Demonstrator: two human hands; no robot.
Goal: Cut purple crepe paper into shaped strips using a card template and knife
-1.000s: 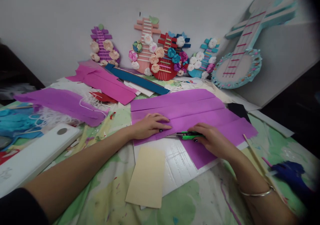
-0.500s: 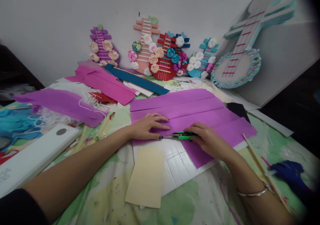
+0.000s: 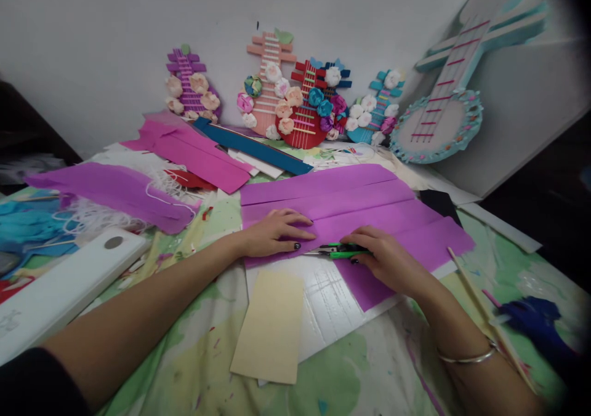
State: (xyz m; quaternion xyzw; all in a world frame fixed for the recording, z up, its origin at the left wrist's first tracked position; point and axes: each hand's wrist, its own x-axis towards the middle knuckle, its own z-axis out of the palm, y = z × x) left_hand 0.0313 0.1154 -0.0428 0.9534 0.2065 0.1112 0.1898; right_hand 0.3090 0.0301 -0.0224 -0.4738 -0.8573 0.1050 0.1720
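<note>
A large purple sheet (image 3: 383, 207) with several creases or slits lies over a white board (image 3: 327, 305). Flat on its left part rests my left hand (image 3: 279, 232), fingers spread. My right hand (image 3: 381, 253) is closed round a green and black cutter (image 3: 339, 251), whose blade points left at the sheet's front edge, close to my left thumb. Below the blade, the board's surface shows many scored lines. A cream card (image 3: 270, 327) lies on the board's front left part.
Decorated paper instruments (image 3: 305, 114) lean on the wall behind. A white case (image 3: 69, 287), a purple piece (image 3: 115, 191) and white string lie left. On the right are a wooden stick (image 3: 484, 305) and a blue glue gun (image 3: 535, 324).
My left thumb has shifted slightly up from the sheet's front edge. The cutter and my right hand have hardly moved.
</note>
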